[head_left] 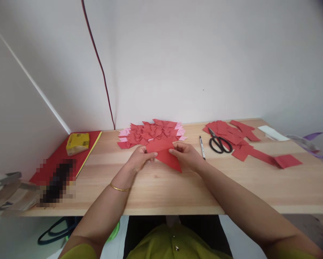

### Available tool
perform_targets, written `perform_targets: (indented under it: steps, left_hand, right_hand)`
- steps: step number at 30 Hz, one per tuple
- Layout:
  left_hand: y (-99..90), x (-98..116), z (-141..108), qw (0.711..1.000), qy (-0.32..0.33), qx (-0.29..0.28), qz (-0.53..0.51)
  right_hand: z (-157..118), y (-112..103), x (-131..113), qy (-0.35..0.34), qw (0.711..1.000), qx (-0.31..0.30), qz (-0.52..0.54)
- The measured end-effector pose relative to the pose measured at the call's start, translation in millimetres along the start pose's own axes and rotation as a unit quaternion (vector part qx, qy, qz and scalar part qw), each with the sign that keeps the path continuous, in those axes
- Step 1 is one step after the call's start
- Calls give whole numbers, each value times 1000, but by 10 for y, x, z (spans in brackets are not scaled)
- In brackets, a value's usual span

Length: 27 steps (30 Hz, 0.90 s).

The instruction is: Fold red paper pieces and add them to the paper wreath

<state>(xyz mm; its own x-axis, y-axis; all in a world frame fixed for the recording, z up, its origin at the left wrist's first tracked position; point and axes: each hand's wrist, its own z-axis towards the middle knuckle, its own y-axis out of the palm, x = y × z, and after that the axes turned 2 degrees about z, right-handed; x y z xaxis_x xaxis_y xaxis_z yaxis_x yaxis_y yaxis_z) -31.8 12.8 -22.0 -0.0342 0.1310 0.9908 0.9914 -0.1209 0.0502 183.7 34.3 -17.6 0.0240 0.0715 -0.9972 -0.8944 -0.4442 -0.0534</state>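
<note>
Left hand [139, 157], right hand [187, 154] — pinching red paper [165, 155].

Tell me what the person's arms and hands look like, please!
The left hand and right hand are bare: no gloves. A thin, gold-coloured bracelet goes round the left arm, above the wrist. No bracelet shows on the right arm. Yellow-green sleeves peek in at the picture's bottom edge.

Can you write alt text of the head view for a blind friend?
A person's left hand and right hand hold a folded red sheet over a wooden table. Behind it lie folded red and pink pieces; to the right, a pen, black-handled scissors and red papers.
</note>
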Motion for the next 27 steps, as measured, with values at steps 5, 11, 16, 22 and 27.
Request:
perform_targets:
  steps: [5, 11, 16, 22, 27]
  left_hand:
    - [19, 27, 0, 999, 1, 14, -41]
    - [24, -17, 29, 996, 17, 7, -88]
    - [12, -45, 44, 996, 34, 18, -79]
    - [42, -35, 43, 995, 43, 34, -84]
    - [55, -49, 50, 991, 63, 61, -97]
  right_hand:
    - [18, -24, 47, -18, 1000, 15, -20]
    - [34, -37, 49, -41, 998, 26, -29]
    - [40, -39, 77, -33, 999, 16, -9]
    - [54, -37, 139, -21, 999, 28, 7]
    - [54, -34, 122, -15, 999, 35, 20]
